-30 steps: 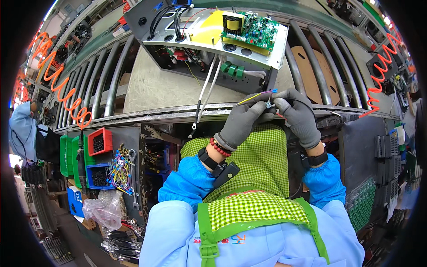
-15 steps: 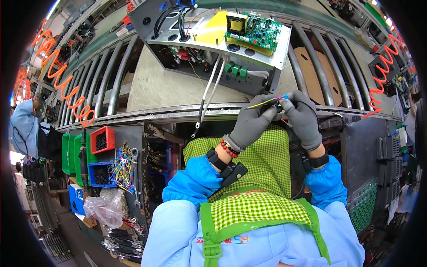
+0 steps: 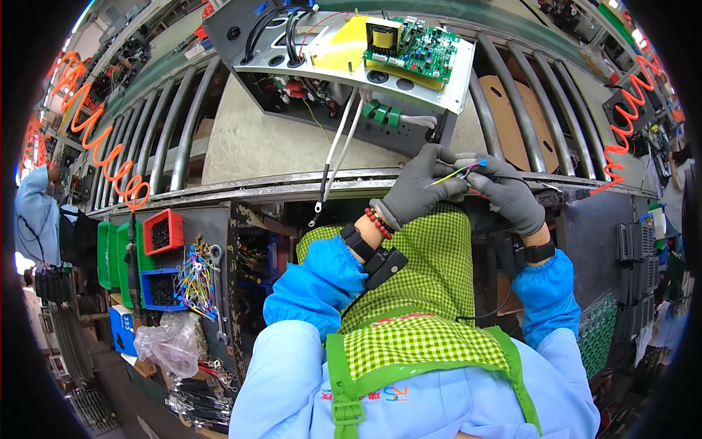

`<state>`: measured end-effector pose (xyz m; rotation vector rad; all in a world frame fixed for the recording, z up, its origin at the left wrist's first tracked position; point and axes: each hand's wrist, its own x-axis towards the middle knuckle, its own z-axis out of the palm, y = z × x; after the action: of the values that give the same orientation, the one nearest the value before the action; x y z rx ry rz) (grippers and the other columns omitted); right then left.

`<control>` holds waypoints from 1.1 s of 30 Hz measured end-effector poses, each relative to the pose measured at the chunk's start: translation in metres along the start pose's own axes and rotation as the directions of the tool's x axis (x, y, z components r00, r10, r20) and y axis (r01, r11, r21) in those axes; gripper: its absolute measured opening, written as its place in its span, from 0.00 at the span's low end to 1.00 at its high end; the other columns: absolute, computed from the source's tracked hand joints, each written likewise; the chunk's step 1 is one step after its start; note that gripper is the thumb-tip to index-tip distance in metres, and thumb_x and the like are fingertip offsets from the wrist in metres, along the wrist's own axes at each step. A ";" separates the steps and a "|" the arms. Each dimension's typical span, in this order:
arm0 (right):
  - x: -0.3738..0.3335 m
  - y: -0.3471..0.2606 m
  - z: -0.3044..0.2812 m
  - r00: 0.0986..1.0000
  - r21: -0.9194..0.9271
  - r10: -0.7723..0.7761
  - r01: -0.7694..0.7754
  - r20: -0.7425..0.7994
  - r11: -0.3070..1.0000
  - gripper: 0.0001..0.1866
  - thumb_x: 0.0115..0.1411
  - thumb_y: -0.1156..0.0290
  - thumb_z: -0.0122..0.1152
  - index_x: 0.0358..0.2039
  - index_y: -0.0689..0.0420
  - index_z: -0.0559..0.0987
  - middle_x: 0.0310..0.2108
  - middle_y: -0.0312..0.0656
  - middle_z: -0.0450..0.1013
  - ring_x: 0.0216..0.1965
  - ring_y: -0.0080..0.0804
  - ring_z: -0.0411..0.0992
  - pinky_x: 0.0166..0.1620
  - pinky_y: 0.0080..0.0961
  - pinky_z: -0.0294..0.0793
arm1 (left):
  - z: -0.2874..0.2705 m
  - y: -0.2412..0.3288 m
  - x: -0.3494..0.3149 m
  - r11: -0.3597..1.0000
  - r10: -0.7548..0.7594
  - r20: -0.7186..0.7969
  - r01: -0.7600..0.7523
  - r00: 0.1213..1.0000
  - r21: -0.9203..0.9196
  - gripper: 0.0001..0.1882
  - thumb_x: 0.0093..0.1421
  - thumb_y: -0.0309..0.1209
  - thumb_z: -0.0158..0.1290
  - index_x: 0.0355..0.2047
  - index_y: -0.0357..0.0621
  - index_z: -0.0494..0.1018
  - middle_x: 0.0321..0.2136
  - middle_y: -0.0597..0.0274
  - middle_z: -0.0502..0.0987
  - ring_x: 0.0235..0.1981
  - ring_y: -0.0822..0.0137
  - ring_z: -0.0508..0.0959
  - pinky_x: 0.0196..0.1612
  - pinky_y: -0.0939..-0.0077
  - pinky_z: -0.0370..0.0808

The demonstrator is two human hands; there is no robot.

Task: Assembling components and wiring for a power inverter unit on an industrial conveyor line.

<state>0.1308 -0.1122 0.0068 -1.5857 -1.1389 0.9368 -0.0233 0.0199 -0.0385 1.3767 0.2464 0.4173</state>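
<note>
My left hand, in a grey glove, is closed with its fingertips on a thin yellow-green wire. My right hand, also gloved, pinches the same bundle near its blue terminal end. Fingertips of both hands nearly meet, so the exact grip is partly hidden. A dark cable runs over the right hand to a bare metal end. Beyond the hands, a grey metal chassis carries a green circuit board. Two white cables with ring lugs hang from it over the bench edge.
Roller conveyors flank the chassis. At left are a red bin, a blue bin, green bins, coloured wires and a wrench. Orange coiled hoses hang at both sides. Another person's sleeve shows far left.
Both hands have shifted slightly; the right hand has turned and moved a little right and down. The blue terminal end has moved slightly right. The whole view has drifted a little.
</note>
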 end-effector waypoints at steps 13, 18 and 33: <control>0.035 0.006 -0.002 0.982 -0.304 -0.179 0.187 0.056 0.934 0.11 0.62 0.73 0.57 0.44 0.59 0.79 0.31 0.36 0.78 0.31 0.21 0.72 0.36 0.21 0.73 | -0.014 -0.008 0.013 0.969 -0.066 -0.039 0.055 0.997 -0.239 0.27 0.61 0.35 0.58 0.52 0.34 0.59 0.38 0.53 0.77 0.36 0.67 0.81 0.37 0.76 0.82; 0.078 0.018 -0.019 0.952 -0.313 -0.220 0.147 -0.211 0.938 0.08 0.61 0.72 0.60 0.40 0.57 0.80 0.23 0.34 0.71 0.25 0.18 0.68 0.27 0.20 0.68 | -0.059 -0.015 0.021 0.870 0.064 -0.313 0.101 0.948 0.483 0.18 0.58 0.37 0.56 0.41 0.33 0.73 0.33 0.45 0.79 0.36 0.52 0.81 0.39 0.64 0.77; 0.170 0.082 -0.019 0.788 -0.861 -0.569 0.439 0.233 0.255 0.21 0.53 0.64 0.59 0.49 0.51 0.78 0.46 0.43 0.76 0.48 0.43 0.73 0.53 0.40 0.72 | -0.138 -0.074 0.077 -0.269 0.579 0.402 -0.299 0.709 0.915 0.19 0.51 0.33 0.55 0.45 0.53 0.74 0.40 0.61 0.75 0.45 0.59 0.75 0.51 0.59 0.69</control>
<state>0.2157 0.0352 -0.0770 -1.7765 -2.0929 -0.3663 0.0007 0.1660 -0.1309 3.0637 0.1457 1.2288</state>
